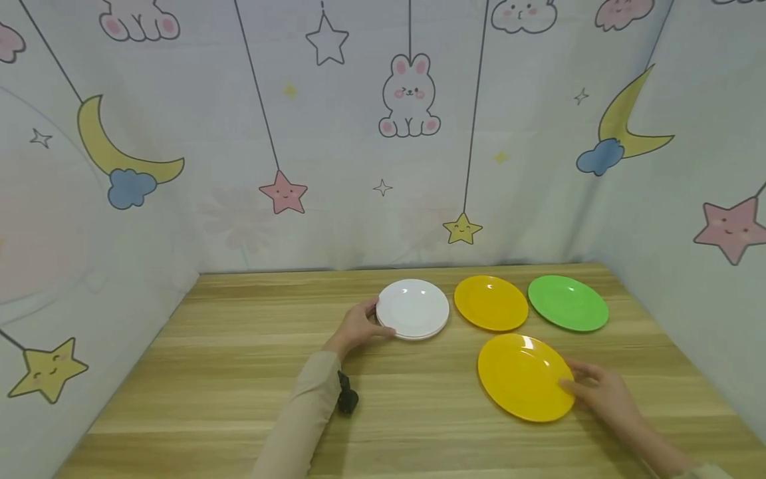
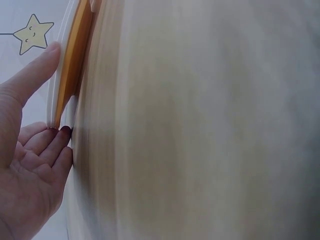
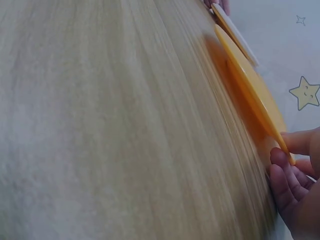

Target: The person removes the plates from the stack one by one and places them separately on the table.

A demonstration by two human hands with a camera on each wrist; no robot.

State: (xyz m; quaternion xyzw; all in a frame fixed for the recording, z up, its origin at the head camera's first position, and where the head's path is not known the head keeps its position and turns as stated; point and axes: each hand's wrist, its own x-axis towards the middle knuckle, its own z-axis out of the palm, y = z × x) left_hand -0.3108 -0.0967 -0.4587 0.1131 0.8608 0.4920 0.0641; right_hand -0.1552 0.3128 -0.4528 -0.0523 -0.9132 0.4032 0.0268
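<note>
In the head view my left hand holds the left rim of stacked white plates near the back of the table. The left wrist view shows the thumb against the white rim and the other fingers curled at its lower edge. An orange-yellow surface shows beside that rim. At the right, my right hand pinches the right edge of a yellow plate. That plate looks raised and tilted over the wood in the right wrist view, thumb on one face and fingers on the other.
Behind the held yellow plate lie another yellow plate and a green plate. The wooden table meets a printed cloth backdrop at the back and both sides. A small black object sits by the left sleeve.
</note>
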